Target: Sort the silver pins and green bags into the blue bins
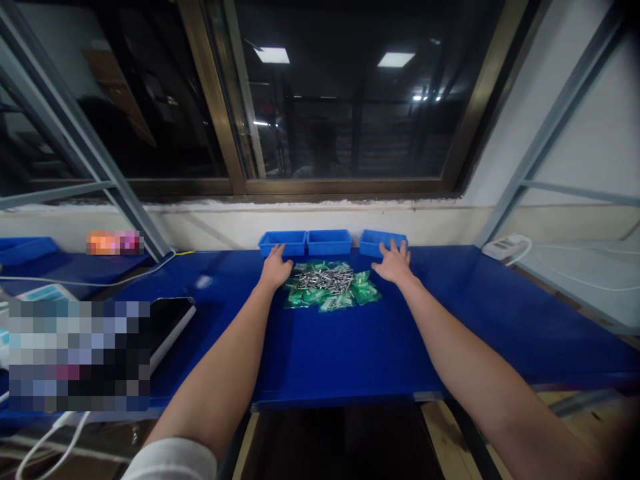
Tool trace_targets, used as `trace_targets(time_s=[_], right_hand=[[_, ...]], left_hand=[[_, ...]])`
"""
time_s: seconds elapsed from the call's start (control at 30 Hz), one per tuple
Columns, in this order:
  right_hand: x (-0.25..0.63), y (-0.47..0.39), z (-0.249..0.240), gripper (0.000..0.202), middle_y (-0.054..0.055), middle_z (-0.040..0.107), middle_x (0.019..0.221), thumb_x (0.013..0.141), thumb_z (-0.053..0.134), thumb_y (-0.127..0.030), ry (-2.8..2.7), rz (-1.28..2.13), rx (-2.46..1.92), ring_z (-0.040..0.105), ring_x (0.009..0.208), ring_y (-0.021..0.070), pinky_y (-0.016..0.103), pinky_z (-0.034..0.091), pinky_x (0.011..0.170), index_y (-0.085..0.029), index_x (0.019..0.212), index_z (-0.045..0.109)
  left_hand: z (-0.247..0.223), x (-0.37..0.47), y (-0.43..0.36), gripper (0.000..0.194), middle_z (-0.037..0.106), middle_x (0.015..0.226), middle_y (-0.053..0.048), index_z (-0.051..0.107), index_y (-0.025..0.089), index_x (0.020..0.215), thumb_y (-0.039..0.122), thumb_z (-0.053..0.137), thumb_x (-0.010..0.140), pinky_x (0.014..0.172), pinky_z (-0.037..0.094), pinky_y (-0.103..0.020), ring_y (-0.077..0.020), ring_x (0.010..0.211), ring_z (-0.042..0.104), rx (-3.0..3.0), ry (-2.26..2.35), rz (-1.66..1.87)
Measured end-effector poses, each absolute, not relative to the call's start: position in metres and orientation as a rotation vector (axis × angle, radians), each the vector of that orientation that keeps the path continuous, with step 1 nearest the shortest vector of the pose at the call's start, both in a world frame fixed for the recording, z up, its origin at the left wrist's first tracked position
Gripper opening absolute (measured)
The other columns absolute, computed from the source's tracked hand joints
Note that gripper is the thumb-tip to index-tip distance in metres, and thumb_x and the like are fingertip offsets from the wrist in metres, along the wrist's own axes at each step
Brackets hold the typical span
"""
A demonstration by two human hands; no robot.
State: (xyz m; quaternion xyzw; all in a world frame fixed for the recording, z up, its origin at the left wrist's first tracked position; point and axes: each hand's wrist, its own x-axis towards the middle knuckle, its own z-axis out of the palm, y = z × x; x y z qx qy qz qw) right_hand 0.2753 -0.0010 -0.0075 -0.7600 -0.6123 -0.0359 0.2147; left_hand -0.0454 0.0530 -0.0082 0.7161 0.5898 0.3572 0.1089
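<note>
Finding the left hand at the near side of the left blue plastic bin, with fingers directed forward and thumb apart from them; seeing nothing held, but being unable to confirm contact with the bin. Finding the right hand at the right blue plastic bin, with fingers fanned wide across its near side; again being unable to tell touching from merely overlapping. Judging that spread as suiting a broad hold on a bin rather than a pinch on small metal. Noting the middle blue plastic bin just beside the left one, and the right one apart and slightly askew. Locating a heap of loose metal pins between and slightly nearer than the bins, edged by green-printed plastic packets on the blue tabletop. Judging the heap as centred for equal access from both sides, and the bins as set back by the wall for reaching over it.
</note>
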Motion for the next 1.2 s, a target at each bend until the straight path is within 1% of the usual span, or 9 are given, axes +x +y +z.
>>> trace_targets(time_s=[0.07, 0.13, 0.27, 0.5, 0.77, 0.9, 0.97, 1.07, 1.2], right_hand=[[0.277, 0.002, -0.011, 0.073, 0.013, 0.009, 0.147, 0.066, 0.062, -0.045, -1.614, -0.112, -2.169, 0.003, 0.132, 0.0423, 0.061, 0.009, 0.098, -0.025, 0.132, 0.038], [0.28, 0.005, -0.014, 0.072, 0.012, 0.004, 0.148, 0.066, 0.062, -0.045, -1.506, -0.094, -2.215, 0.007, 0.13, 0.0445, 0.062, 0.013, 0.095, -0.03, 0.132, 0.038], [0.286, 0.012, -0.02, 0.079, 0.016, 0.013, 0.145, 0.068, 0.058, -0.05, -1.453, 0.069, -2.199, 0.018, 0.128, 0.0421, 0.06, 0.021, 0.094, -0.029, 0.137, 0.026], [0.293, 0.023, -0.026, 0.086, 0.016, 0.018, 0.146, 0.068, 0.055, -0.057, -1.657, 0.227, -2.128, 0.019, 0.13, 0.0399, 0.062, 0.017, 0.095, -0.03, 0.14, 0.016], [0.292, 0.021, -0.026, 0.087, 0.015, 0.024, 0.144, 0.067, 0.056, -0.055, -1.662, 0.241, -2.054, 0.023, 0.128, 0.0392, 0.059, 0.02, 0.097, -0.027, 0.14, 0.018], [0.284, 0.019, -0.023, 0.08, 0.016, 0.028, 0.14, 0.069, 0.057, -0.051, -1.547, 0.103, -2.03, 0.026, 0.125, 0.0382, 0.054, 0.025, 0.096, -0.022, 0.137, 0.027], [0.28, 0.018, -0.022, 0.076, 0.017, 0.025, 0.141, 0.07, 0.056, -0.048, -1.508, 0.04, -2.023, 0.025, 0.126, 0.038, 0.053, 0.026, 0.096, -0.02, 0.136, 0.03], [0.28, 0.017, -0.019, 0.078, 0.016, 0.017, 0.145, 0.071, 0.055, -0.048, -1.485, 0.006, -2.012, 0.02, 0.128, 0.0384, 0.053, 0.025, 0.098, -0.019, 0.138, 0.027], [0.285, 0.018, -0.019, 0.083, 0.015, 0.008, 0.148, 0.07, 0.056, -0.05, -1.544, 0.161, -2.002, 0.019, 0.13, 0.0381, 0.052, 0.027, 0.099, -0.02, 0.14, 0.023]], left_hand=[[-0.011, -0.045, 0.057, 0.065, 0.035, 0.141, -0.009, 0.038, 0.013, 0.133, 0.021, 0.054, 0.07, 0.111, 0.02, -0.039, -0.0277, 0.133, 0.021, 2.042, 1.723, 1.008], [-0.014, -0.045, 0.059, 0.069, 0.031, 0.143, -0.009, 0.034, 0.013, 0.135, 0.022, 0.054, 0.07, 0.111, 0.018, -0.04, -0.0277, 0.134, 0.017, 2.01, 1.708, 0.989], [-0.015, -0.044, 0.061, 0.072, 0.027, 0.144, -0.01, 0.031, 0.013, 0.136, 0.021, 0.055, 0.069, 0.111, 0.017, -0.041, -0.0278, 0.134, 0.017, 1.985, 1.693, 1.006], [-0.021, -0.042, 0.07, 0.072, 0.022, 0.146, -0.009, 0.03, 0.015, 0.137, 0.023, 0.053, 0.069, 0.11, 0.016, -0.037, -0.024, 0.135, 0.014, 1.92, 1.644, 0.995], [-0.025, -0.042, 0.075, 0.074, 0.018, 0.147, -0.009, 0.028, 0.019, 0.138, 0.027, 0.054, 0.069, 0.109, 0.017, -0.039, -0.0245, 0.135, 0.015, 1.956, 1.655, 0.934], [-0.022, -0.041, 0.07, 0.074, 0.022, 0.146, -0.01, 0.03, 0.018, 0.136, 0.028, 0.056, 0.068, 0.108, 0.02, -0.04, -0.0265, 0.134, 0.02, 1.998, 1.686, 0.947], [-0.02, -0.04, 0.068, 0.072, 0.023, 0.146, -0.011, 0.033, 0.016, 0.135, 0.03, 0.056, 0.068, 0.108, 0.021, -0.04, -0.0282, 0.133, 0.022, 2.007, 1.716, 0.939], [-0.017, -0.039, 0.065, 0.069, 0.026, 0.145, -0.012, 0.036, 0.015, 0.133, 0.031, 0.056, 0.068, 0.107, 0.024, -0.041, -0.0299, 0.131, 0.026, 2.02, 1.752, 0.95], [-0.014, -0.037, 0.06, 0.065, 0.037, 0.139, -0.013, 0.038, 0.014, 0.131, 0.031, 0.054, 0.071, 0.105, 0.028, -0.041, -0.0296, 0.128, 0.033, 2.019, 1.762, 0.971]])
